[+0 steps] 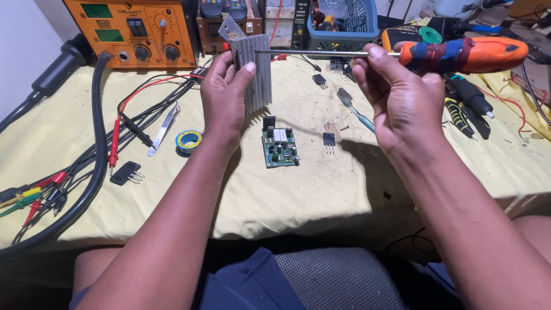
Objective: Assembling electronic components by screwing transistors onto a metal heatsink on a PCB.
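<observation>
Heatsink [256, 74] in left fingers [241, 72] (upright).

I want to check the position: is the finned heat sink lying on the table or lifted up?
Lifted. The left hand holds the heat sink upright above the yellow table cover, and the screwdriver tip meets it.

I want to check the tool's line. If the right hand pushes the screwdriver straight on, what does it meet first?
Most likely the heatsink in the left hand: the right hand points the screwdriver at it, tip apparently touching already.
</observation>
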